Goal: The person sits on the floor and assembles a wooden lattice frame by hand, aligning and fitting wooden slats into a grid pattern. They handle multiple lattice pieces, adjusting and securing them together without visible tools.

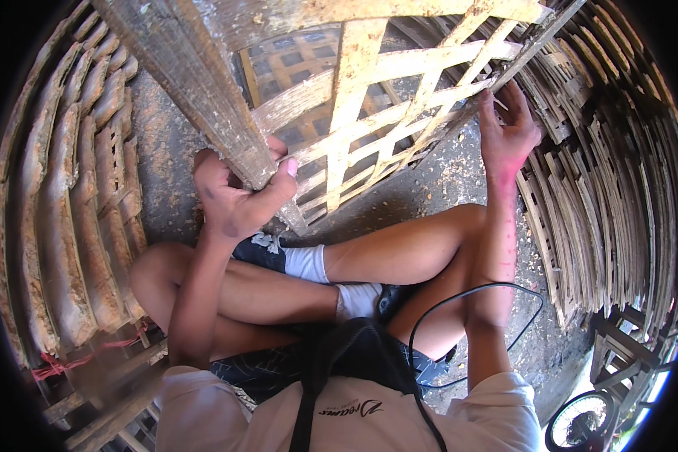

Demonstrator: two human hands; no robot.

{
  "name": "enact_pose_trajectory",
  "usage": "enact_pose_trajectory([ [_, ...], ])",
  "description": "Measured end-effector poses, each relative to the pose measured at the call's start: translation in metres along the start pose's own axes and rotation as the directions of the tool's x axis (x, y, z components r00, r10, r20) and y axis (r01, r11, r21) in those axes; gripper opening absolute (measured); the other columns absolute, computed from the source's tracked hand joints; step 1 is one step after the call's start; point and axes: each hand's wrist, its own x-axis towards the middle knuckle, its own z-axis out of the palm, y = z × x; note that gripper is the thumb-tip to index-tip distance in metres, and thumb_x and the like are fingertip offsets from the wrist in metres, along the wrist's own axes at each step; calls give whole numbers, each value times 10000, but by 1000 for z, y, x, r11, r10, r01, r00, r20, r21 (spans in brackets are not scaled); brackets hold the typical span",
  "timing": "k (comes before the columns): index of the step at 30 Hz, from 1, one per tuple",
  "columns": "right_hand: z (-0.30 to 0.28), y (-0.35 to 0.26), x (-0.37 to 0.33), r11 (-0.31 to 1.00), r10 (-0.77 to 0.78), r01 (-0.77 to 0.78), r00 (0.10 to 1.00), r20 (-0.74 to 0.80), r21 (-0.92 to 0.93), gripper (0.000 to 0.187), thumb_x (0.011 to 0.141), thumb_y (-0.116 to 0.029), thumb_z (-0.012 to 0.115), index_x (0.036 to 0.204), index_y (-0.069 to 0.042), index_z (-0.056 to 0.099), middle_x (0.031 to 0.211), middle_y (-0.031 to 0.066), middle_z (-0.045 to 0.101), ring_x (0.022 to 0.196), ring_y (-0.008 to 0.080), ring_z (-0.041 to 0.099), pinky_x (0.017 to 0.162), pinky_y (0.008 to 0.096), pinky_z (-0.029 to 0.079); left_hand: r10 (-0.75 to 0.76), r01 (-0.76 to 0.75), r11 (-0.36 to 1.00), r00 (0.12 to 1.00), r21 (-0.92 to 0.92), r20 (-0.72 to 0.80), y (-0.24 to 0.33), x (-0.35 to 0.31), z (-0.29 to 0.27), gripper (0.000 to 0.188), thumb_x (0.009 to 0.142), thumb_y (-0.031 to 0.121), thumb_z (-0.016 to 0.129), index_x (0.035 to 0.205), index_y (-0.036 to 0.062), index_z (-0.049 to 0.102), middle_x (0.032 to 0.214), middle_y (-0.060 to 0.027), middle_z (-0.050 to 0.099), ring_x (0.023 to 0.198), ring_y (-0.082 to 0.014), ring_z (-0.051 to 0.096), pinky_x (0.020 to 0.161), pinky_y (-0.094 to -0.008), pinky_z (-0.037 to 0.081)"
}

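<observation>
A wooden frame with a lattice of flat, pale bamboo strips (348, 83) stands tilted in front of me, its strips crossing with open gaps. My left hand (237, 196) is closed round the lower end of its thick, weathered post (203, 83), thumb on the near side. At the frame's far right, my right hand (508, 139) pinches the thin edge bar (539, 49) between thumb and fingers; part of those fingertips is hidden. Below the post, a narrower wooden end (292, 218) comes down close to my shoe.
Curved, tile-like pieces (56, 218) are stacked at left, with pink string (60, 367) below. Wooden slats (580, 218) pile up at right. My crossed legs (399, 252) lie near the frame. A black cable (539, 309) loops by my right arm; a spoked wheel (580, 418) stands lower right.
</observation>
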Motion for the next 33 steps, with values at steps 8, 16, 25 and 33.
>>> enact_pose_trajectory([
  [8, 15, 12, -2, 999, -43, 46, 980, -193, 14, 402, 890, -196, 791, 1178, 75, 720, 952, 177, 788, 840, 218, 781, 777, 315, 618, -119, 112, 992, 981, -54, -153, 13, 2, 13, 101, 794, -41, 745, 868, -32, 676, 795, -111, 703, 657, -151, 679, 611, -307, 540],
  [16, 10, 6, 2, 992, 25, 7, 967, -252, 123, 299, 1059, -172, 606, 1174, 83, 711, 980, 133, 762, 873, 147, 714, 787, 288, 584, -5, 6, 1000, 1000, 30, -26, 4, -3, 5, 109, 885, -105, 656, 935, -50, 577, 882, -167, 660, 689, -191, 693, 600, -349, 594],
  [25, 8, -18, 8, 996, 84, -79, 984, -158, 42, 370, 932, -279, 764, 1055, 63, 696, 886, 157, 753, 802, 170, 698, 742, 325, 557, -122, 118, 992, 971, -35, -204, 14, -3, 18, 141, 727, 28, 807, 839, -17, 735, 743, -79, 734, 643, -158, 701, 627, -301, 545],
  [33, -15, -37, 27, 935, 154, -154, 988, -25, -321, 418, 896, -384, 717, 828, 29, 728, 736, 179, 738, 703, 355, 735, 785, 430, 562, -58, 66, 997, 975, 27, -215, 14, -9, 23, 150, 704, 38, 809, 824, -9, 732, 755, -88, 740, 655, -176, 713, 643, -306, 562],
])
